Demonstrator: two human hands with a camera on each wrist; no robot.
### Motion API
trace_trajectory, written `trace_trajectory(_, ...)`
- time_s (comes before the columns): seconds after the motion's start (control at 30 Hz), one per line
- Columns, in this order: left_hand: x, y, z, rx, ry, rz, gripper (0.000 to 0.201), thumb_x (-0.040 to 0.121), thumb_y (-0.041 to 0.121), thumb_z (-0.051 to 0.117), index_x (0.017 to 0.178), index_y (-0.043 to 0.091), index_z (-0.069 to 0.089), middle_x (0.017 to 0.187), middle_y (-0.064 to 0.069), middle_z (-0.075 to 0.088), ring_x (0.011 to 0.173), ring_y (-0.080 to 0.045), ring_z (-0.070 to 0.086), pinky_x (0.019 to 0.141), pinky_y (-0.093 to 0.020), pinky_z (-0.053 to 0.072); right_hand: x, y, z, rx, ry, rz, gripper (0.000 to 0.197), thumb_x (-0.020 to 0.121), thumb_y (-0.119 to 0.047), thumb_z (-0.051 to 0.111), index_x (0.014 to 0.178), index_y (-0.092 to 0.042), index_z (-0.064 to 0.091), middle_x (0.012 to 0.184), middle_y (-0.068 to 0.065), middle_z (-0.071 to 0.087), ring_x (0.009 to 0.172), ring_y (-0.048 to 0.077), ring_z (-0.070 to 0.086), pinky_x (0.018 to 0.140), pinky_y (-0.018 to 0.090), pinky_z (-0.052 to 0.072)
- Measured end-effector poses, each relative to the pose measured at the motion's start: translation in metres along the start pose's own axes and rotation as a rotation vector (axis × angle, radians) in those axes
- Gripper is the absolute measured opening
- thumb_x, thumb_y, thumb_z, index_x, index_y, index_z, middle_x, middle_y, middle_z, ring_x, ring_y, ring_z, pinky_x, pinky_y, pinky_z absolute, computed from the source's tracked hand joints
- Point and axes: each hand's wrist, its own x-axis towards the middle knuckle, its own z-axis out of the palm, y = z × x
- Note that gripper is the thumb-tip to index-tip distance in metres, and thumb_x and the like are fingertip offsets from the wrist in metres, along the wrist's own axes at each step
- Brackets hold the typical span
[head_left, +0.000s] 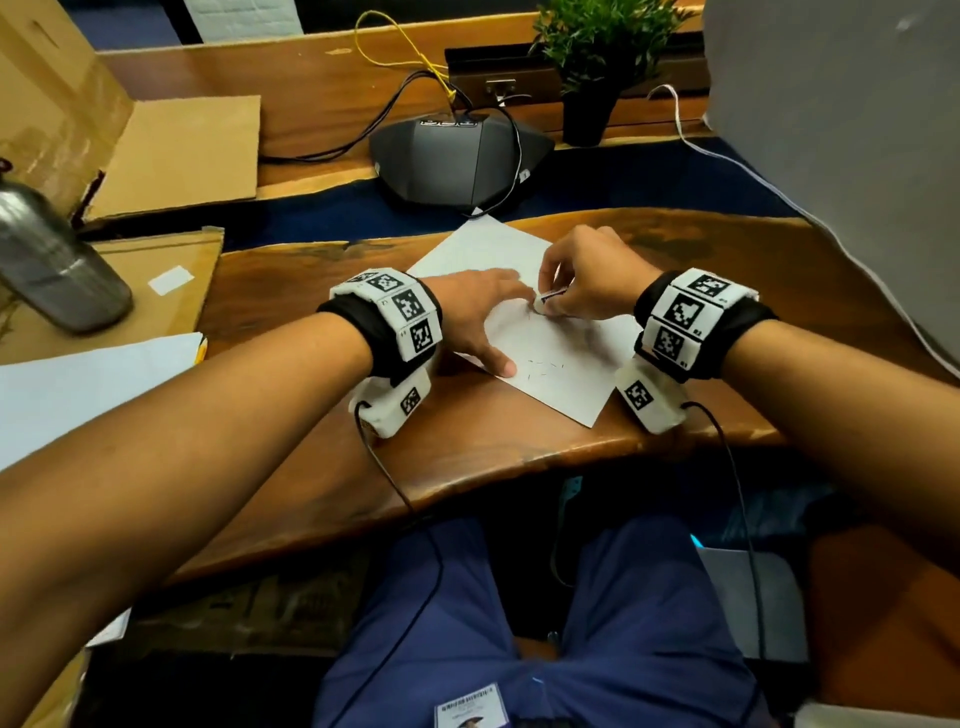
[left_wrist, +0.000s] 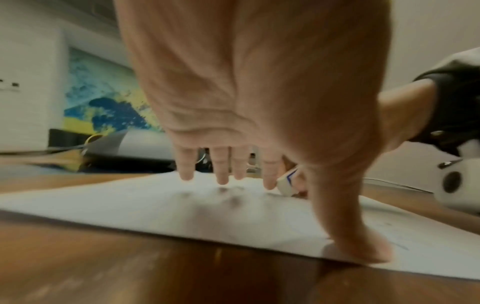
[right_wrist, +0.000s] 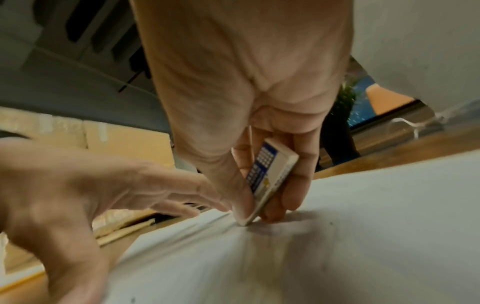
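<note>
A white sheet of paper (head_left: 550, 353) with faint pencil marks lies on the wooden table (head_left: 322, 467). My left hand (head_left: 472, 317) lies flat on the sheet, fingers (left_wrist: 221, 170) spread straight and thumb (left_wrist: 358, 236) pressing near its near edge. My right hand (head_left: 582, 280) pinches a white eraser (right_wrist: 267, 181) in a blue-printed sleeve between thumb and fingers. The eraser's lower corner touches the paper (right_wrist: 337, 236), just beside the left fingertips. The same eraser (left_wrist: 287, 182) peeks out past the left index finger.
A black conference phone (head_left: 457, 156) with cables sits beyond the paper. A potted plant (head_left: 592, 67) stands at the back right. A steel bottle (head_left: 47, 260) and cardboard (head_left: 171, 156) are to the left, white sheets (head_left: 78, 384) at the near left.
</note>
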Motion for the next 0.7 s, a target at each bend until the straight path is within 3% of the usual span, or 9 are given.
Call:
trace_trajectory(0.1,0.005,-0.008,0.002,-0.094,-0.097,-0.008,0.115,0.064,0.074,0.069,0.153,0.046,0.001,0.164,0.009,-0.012,0.151,-0.019,-0.007,0.121,-0.054,0.008,-0.002,0.001,0.000,-0.028,0.002,-0.011,0.013,0.082,-0.032,0.080,0.086,-0.020,0.077,0.082,-0.002,0.071,0.085,0.016,0.062,0.078,0.035,0.053)
trace_trajectory(0.2,0.009,-0.007,0.004,-0.038,-0.144,-0.045,0.121,0.060,0.079,0.067,0.151,0.050,-0.009,0.162,0.010,-0.022,0.150,-0.019,-0.018,0.120,-0.056,0.002,-0.004,-0.002,0.000,-0.058,0.026,-0.013,0.011,0.082,-0.025,0.078,0.087,-0.015,0.079,0.083,0.001,0.072,0.085,0.018,0.060,0.074,0.038,0.053)
trace_trajectory(0.27,0.007,-0.002,0.002,0.005,-0.157,-0.045,0.123,0.059,0.079,0.067,0.151,0.049,-0.009,0.161,0.008,-0.026,0.149,-0.022,-0.020,0.120,-0.056,-0.001,-0.009,-0.011,0.005,-0.069,-0.007,-0.057,0.009,0.080,-0.018,0.076,0.086,-0.013,0.080,0.081,0.003,0.073,0.082,0.021,0.063,0.070,0.037,0.056)
trace_trajectory(0.37,0.004,0.004,-0.002,0.021,-0.162,-0.070,0.115,0.067,0.074,0.067,0.153,0.047,-0.005,0.161,0.004,-0.027,0.149,-0.027,-0.017,0.120,-0.055,0.001,-0.018,-0.026,0.007,-0.079,-0.161,-0.155,0.005,0.078,-0.017,0.076,0.081,-0.017,0.079,0.078,-0.001,0.072,0.074,0.015,0.062,0.066,0.027,0.052)
trace_trajectory(0.5,0.014,-0.002,0.001,0.044,-0.180,-0.047,0.133,0.044,0.089,0.059,0.148,0.052,-0.014,0.160,0.009,-0.029,0.148,-0.023,-0.022,0.118,-0.062,0.005,-0.003,-0.010,-0.007,-0.006,-0.095,0.000,0.010,0.079,-0.024,0.080,0.086,-0.016,0.080,0.080,-0.002,0.073,0.075,0.011,0.061,0.055,0.014,0.040)
trace_trajectory(0.57,0.015,-0.005,0.002,0.039,-0.183,-0.045,0.133,0.042,0.091,0.058,0.148,0.053,-0.014,0.159,0.009,-0.029,0.148,-0.023,-0.023,0.118,-0.063,0.004,-0.005,-0.011,-0.004,0.000,-0.080,-0.017,0.011,0.079,-0.023,0.080,0.086,-0.015,0.081,0.080,-0.001,0.073,0.077,0.013,0.064,0.055,0.014,0.041)
trace_trajectory(0.63,0.014,-0.005,0.002,0.041,-0.180,-0.033,0.130,0.043,0.091,0.058,0.148,0.054,-0.009,0.159,0.009,-0.030,0.148,-0.024,-0.022,0.117,-0.064,0.005,-0.018,-0.023,0.003,-0.011,-0.182,-0.099,0.008,0.078,-0.025,0.081,0.083,-0.018,0.081,0.078,-0.003,0.073,0.075,0.012,0.065,0.057,0.016,0.044)
trace_trajectory(0.7,0.015,-0.005,0.001,0.051,-0.183,-0.045,0.130,0.044,0.090,0.059,0.148,0.055,-0.011,0.159,0.009,-0.030,0.148,-0.024,-0.022,0.117,-0.063,0.006,-0.017,-0.023,0.001,0.001,-0.238,-0.086,0.009,0.079,-0.029,0.082,0.082,-0.021,0.080,0.077,-0.005,0.072,0.074,0.008,0.062,0.058,0.016,0.043)
